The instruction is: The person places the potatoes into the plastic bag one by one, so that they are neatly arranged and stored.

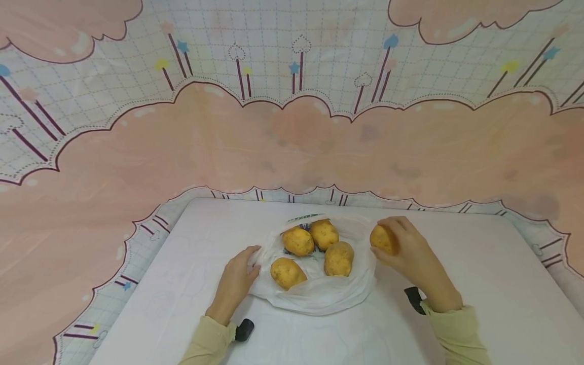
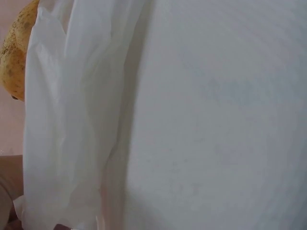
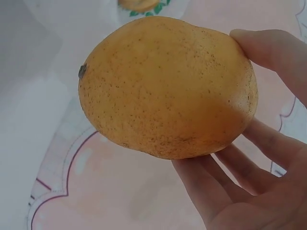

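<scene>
A yellow-brown potato [image 1: 384, 240] is held between the thumb and fingers of my right hand [image 1: 406, 251], at the bag's right rim. In the right wrist view this potato [image 3: 168, 91] fills the middle, with small dark specks on its skin. My left hand [image 1: 236, 278] pinches the left rim of a white plastic bag [image 1: 315, 301], which lies spread with its mouth wide. Inside the bag sit several more potatoes [image 1: 338, 259]. The left wrist view shows the bag's crinkled side [image 2: 72, 120] up close, one potato [image 2: 14, 52] at its edge.
The bag lies on a white table [image 1: 493, 284]. Behind the table hangs a patterned pink and white cloth [image 1: 319, 147]. A black strap piece shows at each wrist, the left one [image 1: 245, 330] close to the table.
</scene>
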`<state>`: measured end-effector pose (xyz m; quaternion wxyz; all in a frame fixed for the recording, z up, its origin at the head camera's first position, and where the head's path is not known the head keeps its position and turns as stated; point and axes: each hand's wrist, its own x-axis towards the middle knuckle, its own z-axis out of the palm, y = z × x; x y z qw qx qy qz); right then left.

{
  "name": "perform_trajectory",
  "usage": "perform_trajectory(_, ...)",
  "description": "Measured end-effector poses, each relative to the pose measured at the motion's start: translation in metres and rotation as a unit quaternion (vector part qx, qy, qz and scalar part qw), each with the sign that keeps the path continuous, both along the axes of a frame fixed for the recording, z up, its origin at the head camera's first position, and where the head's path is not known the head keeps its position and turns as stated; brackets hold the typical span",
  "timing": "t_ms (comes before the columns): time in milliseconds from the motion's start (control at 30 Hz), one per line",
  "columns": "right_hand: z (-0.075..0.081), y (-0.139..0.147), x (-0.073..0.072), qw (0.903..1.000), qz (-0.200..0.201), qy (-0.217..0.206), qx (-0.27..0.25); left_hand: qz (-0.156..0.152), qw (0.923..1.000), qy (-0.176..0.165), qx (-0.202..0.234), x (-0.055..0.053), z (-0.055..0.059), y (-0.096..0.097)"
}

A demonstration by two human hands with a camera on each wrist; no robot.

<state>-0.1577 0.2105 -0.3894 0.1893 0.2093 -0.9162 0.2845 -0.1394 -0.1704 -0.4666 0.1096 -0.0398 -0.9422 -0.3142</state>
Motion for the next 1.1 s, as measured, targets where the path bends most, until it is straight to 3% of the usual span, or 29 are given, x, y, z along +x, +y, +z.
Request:
perform_trajectory(633, 0.009, -0.041, -0.004, 0.9981, 0.044, -0.044, -0.004, 0.001, 0.9999, -0.011, -0.003, 0.0, 0.001, 0.002)
perform_trajectory(1100, 0.004, -0.067, -0.006, 0.9962, 0.084, -0.014, -0.015, 0.0, 1.0, -0.007, -0.001, 0.001, 0.001, 0.001)
